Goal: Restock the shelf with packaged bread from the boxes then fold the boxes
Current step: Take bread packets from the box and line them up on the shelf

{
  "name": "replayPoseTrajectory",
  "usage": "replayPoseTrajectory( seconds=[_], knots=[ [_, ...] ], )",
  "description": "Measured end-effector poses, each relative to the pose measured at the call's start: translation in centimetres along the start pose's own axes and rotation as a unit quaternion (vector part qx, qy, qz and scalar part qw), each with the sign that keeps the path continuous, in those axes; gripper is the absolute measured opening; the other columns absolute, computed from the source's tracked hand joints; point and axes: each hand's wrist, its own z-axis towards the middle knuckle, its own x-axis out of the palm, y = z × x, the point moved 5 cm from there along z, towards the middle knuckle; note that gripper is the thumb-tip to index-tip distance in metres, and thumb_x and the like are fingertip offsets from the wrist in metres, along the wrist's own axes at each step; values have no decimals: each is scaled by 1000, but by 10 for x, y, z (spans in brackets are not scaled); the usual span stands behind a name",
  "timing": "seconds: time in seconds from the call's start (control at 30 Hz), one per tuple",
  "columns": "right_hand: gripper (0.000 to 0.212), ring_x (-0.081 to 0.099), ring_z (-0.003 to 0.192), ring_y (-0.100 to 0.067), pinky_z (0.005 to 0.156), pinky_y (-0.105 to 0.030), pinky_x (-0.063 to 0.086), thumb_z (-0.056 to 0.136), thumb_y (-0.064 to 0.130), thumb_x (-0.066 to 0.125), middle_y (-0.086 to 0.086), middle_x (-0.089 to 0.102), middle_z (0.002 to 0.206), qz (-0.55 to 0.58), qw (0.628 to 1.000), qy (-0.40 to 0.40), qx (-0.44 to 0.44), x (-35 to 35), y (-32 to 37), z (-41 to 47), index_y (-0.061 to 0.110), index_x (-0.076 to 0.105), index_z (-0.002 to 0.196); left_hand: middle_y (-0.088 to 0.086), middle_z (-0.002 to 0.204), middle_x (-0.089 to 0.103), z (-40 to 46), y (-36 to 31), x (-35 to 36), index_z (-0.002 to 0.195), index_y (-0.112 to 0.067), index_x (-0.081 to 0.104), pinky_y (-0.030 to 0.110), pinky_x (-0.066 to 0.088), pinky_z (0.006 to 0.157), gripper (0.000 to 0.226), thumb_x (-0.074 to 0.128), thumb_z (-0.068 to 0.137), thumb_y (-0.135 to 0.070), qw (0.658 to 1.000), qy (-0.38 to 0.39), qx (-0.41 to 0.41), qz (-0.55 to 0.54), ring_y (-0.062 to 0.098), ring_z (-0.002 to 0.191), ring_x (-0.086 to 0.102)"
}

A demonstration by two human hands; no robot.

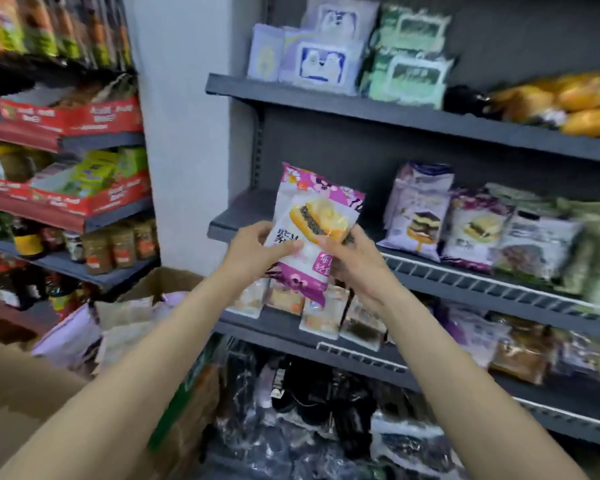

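Note:
Both hands hold up one purple-and-white bread packet (312, 216) in front of the dark grey shelf (243, 216). My left hand (253, 247) grips its left edge, thumb on the front. My right hand (354, 261) pinches its lower right side. The packet is upright, slightly tilted, level with the bare left end of the middle shelf board. An open cardboard box (146, 306) with more purple packets (70, 337) stands on the floor at lower left.
Further right on the same board stand more bread packets (420, 216). Lavender and green packs (326, 60) fill the shelf above, small packets (323, 313) the one below. A second rack with red trays (73, 119) is at left. Dark wrapped goods (309, 410) lie at the bottom.

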Motion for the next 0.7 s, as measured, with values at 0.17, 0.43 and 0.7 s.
replayPoseTrajectory(
  seconds=[0.17,0.43,0.7],
  knots=[
    [28,61,113,-23,99,-49,48,89,15,64,-4,63,123,-48,991,-118,-44,-118,19,-7,23,54,114,2,105,63,38,-46,117,105,-18,53,31,47,82,24,66,86,-26,994,86,71,-3,19,97,59],
    [22,62,103,-27,91,-47,51,89,15,63,-10,65,111,-181,943,-254,-112,-292,44,24,14,53,109,9,114,57,107,-115,287,116,-11,44,33,44,84,40,67,86,-21,985,127,106,41,24,104,56],
    [94,40,130,-38,97,-34,38,86,12,68,-26,20,150,-410,885,-209,64,-353,-11,54,7,-1,150,15,121,57,141,-60,370,130,-4,37,37,53,82,55,67,86,-19,962,203,-59,174,29,96,66]
  ],
)
